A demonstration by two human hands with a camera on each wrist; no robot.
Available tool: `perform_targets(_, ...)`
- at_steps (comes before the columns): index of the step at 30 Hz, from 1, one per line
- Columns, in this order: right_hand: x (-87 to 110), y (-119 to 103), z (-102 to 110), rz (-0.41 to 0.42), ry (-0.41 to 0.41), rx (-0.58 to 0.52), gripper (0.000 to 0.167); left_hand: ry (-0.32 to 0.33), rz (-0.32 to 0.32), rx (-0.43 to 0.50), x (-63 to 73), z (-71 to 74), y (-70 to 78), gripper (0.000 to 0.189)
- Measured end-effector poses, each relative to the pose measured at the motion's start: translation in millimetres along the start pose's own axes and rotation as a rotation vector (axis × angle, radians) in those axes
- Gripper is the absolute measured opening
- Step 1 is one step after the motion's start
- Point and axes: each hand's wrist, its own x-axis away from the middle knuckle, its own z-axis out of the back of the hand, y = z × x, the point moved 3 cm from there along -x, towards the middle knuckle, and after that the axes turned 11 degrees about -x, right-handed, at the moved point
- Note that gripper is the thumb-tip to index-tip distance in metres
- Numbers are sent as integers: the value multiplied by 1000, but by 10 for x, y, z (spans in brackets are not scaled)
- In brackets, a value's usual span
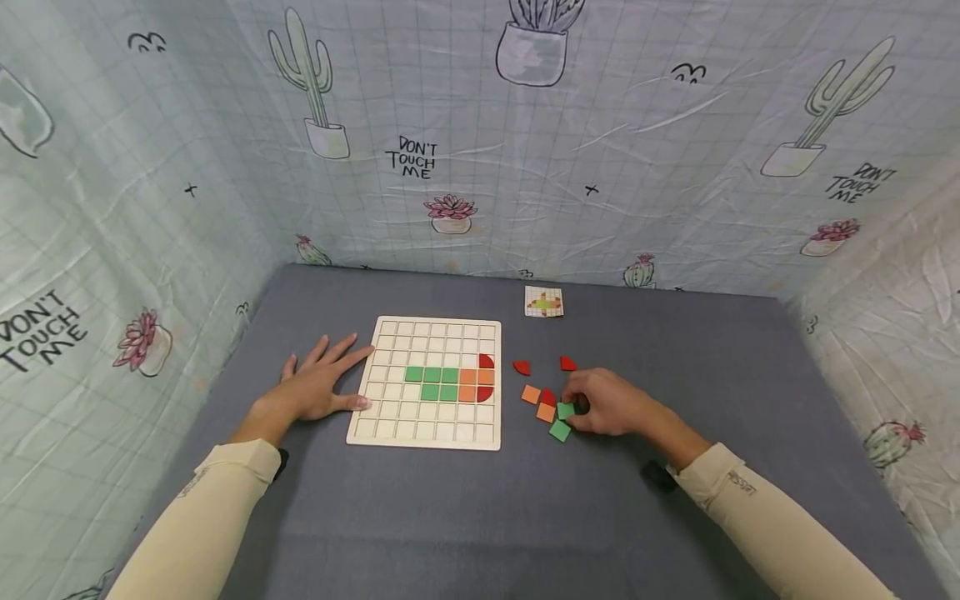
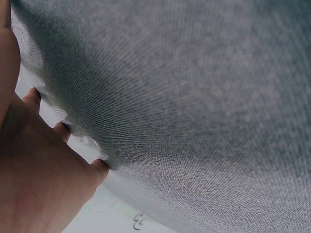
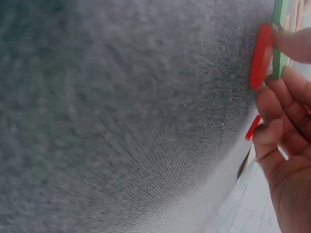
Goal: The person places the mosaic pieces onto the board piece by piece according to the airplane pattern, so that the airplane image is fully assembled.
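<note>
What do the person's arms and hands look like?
Both arms wear long cream sleeves with dark lettering near the cuffs. A small black object shows at each wrist. The left hand and right hand are bare, without gloves.

Seven green squares (image 1: pixel 431 375), six orange squares (image 1: pixel 467 377), at least five red quarter-circles (image 1: pixel 522 367), one board (image 1: pixel 423 431) and one card (image 1: pixel 543 302) show.

printed cloth (image 1: pixel 465 108) around a grey tabletop (image 1: pixel 420 517)
the pale, wrinkled cloth hangs behind and along both sides, bearing a faint grid (image 1: pixel 420 75), potted cacti (image 1: pixel 315 98), pink succulents (image 1: pixel 451 213) and the lettering "don't touch me" (image 1: pixel 413 158).
</note>
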Motion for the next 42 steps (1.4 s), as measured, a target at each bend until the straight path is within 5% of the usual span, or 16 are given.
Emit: perform_targets(42,-474,-257,-197,55,-15,-69,13,10,4,-12,-32,-44,-48,98)
